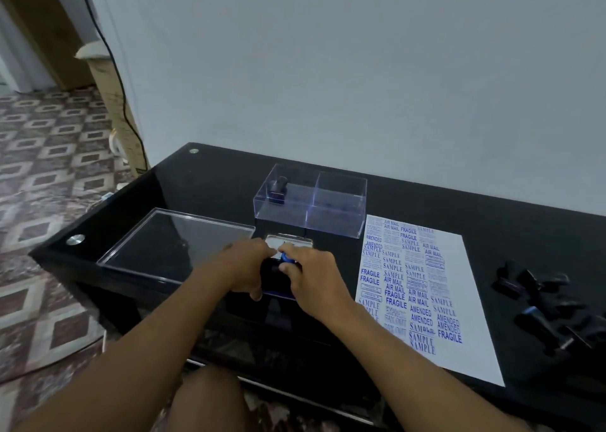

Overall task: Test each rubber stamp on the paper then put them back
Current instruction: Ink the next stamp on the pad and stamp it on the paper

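The white paper [472, 300] lies on the black table, right of centre, its left half covered in blue stamp prints. My right hand [311, 277] pinches a small blue-topped stamp [288, 257] over the open ink pad [278, 280]. My left hand [246, 267] rests on the pad's left side, thumb at its front edge. The pad's metal lid [288, 239] stands open behind the hands. Several black stamps [541, 300] lie in a loose pile right of the paper. One black stamp [278, 188] stands inside the clear box [328, 208].
The clear box's flat lid [173, 244] lies at the table's [426, 195] left end, near its edge. A grey wall runs close behind the table. Patterned floor, a cardboard box [108, 97] and a hanging black cable [111, 64] are at the left. My knee shows at the bottom.
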Action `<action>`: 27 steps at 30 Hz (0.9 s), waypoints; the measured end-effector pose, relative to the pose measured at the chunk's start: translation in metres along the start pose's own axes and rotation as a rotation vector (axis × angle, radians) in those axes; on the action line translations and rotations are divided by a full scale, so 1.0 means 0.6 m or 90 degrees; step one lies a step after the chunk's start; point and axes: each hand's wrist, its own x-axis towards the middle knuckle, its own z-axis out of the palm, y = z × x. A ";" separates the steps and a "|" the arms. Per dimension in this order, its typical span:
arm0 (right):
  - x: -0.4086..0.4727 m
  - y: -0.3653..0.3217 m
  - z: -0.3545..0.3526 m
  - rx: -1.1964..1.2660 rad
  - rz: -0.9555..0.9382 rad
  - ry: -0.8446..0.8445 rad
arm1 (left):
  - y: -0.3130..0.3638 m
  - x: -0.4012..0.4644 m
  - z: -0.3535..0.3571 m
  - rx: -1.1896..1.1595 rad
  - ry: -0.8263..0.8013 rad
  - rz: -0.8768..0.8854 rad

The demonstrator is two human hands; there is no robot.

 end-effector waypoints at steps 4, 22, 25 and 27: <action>-0.051 0.013 -0.056 0.018 0.005 0.080 | 0.036 -0.003 0.001 -0.034 0.032 0.040; -0.281 0.206 -0.271 -0.142 0.135 0.091 | 0.279 0.023 0.070 -0.146 0.025 0.247; -0.279 0.208 -0.263 -0.125 0.130 0.075 | 0.280 0.024 0.073 -0.155 0.026 0.238; -0.275 0.212 -0.258 -0.105 0.136 0.072 | 0.280 0.025 0.075 -0.159 0.027 0.233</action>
